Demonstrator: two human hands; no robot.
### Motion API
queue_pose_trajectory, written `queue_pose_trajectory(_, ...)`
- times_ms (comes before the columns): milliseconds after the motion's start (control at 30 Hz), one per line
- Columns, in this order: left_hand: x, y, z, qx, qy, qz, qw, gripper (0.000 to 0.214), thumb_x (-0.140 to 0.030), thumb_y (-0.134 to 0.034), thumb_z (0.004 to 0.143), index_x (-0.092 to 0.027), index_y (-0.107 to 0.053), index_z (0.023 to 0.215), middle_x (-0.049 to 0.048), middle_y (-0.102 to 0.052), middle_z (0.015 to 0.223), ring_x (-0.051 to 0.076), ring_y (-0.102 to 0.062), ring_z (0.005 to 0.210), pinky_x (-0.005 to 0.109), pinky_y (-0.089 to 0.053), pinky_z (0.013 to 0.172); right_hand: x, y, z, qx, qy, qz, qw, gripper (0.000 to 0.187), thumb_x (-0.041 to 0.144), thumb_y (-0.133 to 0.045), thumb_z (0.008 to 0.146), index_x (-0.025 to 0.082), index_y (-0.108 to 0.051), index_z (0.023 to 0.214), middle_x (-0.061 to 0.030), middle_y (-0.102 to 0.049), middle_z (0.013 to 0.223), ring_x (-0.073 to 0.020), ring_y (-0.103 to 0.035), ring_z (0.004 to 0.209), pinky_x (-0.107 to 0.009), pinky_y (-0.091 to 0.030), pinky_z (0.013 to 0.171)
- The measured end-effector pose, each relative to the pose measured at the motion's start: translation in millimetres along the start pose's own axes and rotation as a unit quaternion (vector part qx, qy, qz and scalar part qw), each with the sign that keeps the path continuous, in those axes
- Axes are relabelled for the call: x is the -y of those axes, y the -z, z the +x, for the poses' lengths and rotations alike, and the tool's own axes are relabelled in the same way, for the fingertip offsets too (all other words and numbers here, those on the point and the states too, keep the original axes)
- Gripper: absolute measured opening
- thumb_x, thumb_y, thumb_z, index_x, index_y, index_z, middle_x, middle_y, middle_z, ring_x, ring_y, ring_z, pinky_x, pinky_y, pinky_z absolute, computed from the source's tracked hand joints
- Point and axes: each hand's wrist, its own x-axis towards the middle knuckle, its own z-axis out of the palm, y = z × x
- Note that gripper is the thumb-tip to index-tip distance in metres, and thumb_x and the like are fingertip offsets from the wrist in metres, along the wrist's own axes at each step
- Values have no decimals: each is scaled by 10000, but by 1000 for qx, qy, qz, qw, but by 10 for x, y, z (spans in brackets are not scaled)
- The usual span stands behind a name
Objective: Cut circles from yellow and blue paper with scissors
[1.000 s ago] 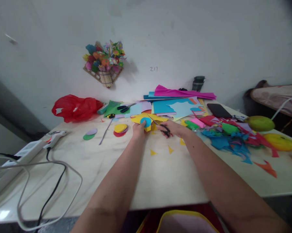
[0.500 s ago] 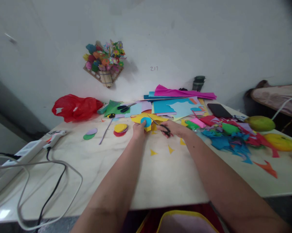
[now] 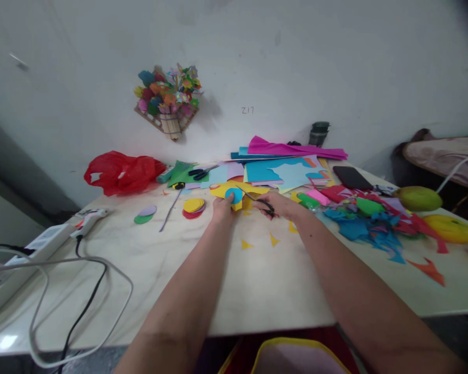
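My left hand [image 3: 222, 208] pinches a yellow paper sheet [image 3: 220, 191] with a blue paper circle [image 3: 234, 195] lying on top of it, just above my fingers. My right hand [image 3: 279, 205] is closed round black-handled scissors [image 3: 257, 199], whose blades point up-left into the yellow sheet beside the blue circle. Both hands work at the middle of the pale table [image 3: 202, 270]. Small yellow triangular offcuts [image 3: 273, 239] lie on the table below my hands.
A stack of yellow and red paper circles [image 3: 194, 207] and a green and lilac pair [image 3: 145, 215] lie left of my hands. Coloured paper sheets [image 3: 284, 169], a phone [image 3: 350, 177], a scrap heap [image 3: 370, 221], mangoes [image 3: 417, 198], a red bag [image 3: 120, 172], a glue gun [image 3: 88, 219] and cables [image 3: 78, 291] surround them.
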Motion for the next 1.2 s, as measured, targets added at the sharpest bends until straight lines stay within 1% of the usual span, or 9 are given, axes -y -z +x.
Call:
queue_pose_trajectory(133, 2, 2, 17, -6, 3, 7, 1000, 167, -6, -694, 715, -159, -655, 770, 58, -721, 750, 230, -714, 803, 368, -574, 827, -6, -4, 16, -13, -8, 6, 1000, 301, 335, -667, 849, 179, -505, 650, 40, -519, 452, -64, -463, 337, -190, -244, 323)
queue_pose_trajectory(267, -5, 1, 12, 2, 8, -14, 1000, 186, 16, -683, 708, -149, -655, 789, 57, -722, 772, 215, -708, 762, 359, -577, 804, 8, 3, -4, -22, -17, 2, 1000, 229, 320, -684, 852, 165, -554, 745, 19, -593, 482, -75, -494, 324, -177, -256, 306)
queue_pose_trajectory(433, -32, 0, -20, 11, 19, -5, 1000, 174, 7, -665, 736, -149, -655, 814, 56, -727, 793, 212, -709, 793, 366, -576, 845, -4, 43, -21, 7, 6, 23, 1000, 225, 363, -675, 875, 159, -580, 888, -8, -661, 517, -96, -539, 328, -168, -296, 297)
queue_pose_trajectory(600, -43, 19, -43, 41, 29, -3, 999, 170, -11, -692, 719, -128, -663, 838, 82, -739, 834, 235, -721, 852, 373, -574, 877, 36, 60, -49, 29, 16, 25, 999, 270, 404, -678, 880, 168, -549, 885, -14, -669, 517, -104, -550, 327, -167, -297, 281)
queue_pose_trajectory(733, -32, 32, -49, 74, 35, 0, 997, 216, -23, -738, 685, -125, -675, 865, 94, -747, 852, 250, -722, 873, 381, -575, 870, 95, 61, -91, 42, 19, 27, 999, 316, 446, -657, 892, 168, -535, 803, -32, -665, 514, -108, -555, 334, -175, -313, 289)
queue_pose_trajectory(800, -23, 34, -46, 78, 31, 2, 996, 217, -13, -740, 686, -124, -679, 862, 95, -746, 852, 242, -717, 850, 375, -576, 862, 105, 70, -103, 51, 17, 39, 998, 327, 462, -632, 906, 162, -551, 804, -43, -671, 525, -116, -573, 353, -179, -316, 298)
queue_pose_trajectory(967, -10, 36, -34, 81, 37, -8, 996, 240, -1, -752, 679, -124, -683, 873, 104, -749, 874, 238, -711, 827, 384, -581, 860, 62, 91, -74, 54, 12, 79, 995, 315, 440, -557, 948, 133, -618, 917, -63, -692, 569, -127, -602, 390, -186, -331, 325)
queue_pose_trajectory(1067, -13, 36, -40, 84, 39, -6, 996, 258, -19, -755, 685, -131, -680, 905, 106, -752, 890, 249, -720, 867, 386, -577, 871, 23, 75, -36, 56, 13, 75, 996, 287, 429, -603, 915, 145, -613, 871, -68, -708, 609, -127, -617, 420, -186, -344, 337)
queue_pose_trajectory(1200, -35, 29, -62, 77, 43, -1, 996, 312, -47, -778, 675, -146, -673, 952, 100, -758, 914, 259, -727, 927, 380, -573, 881, 4, 27, -12, 42, 22, 61, 997, 285, 426, -620, 901, 165, -585, 794, -28, -681, 595, -108, -601, 420, -180, -341, 336)
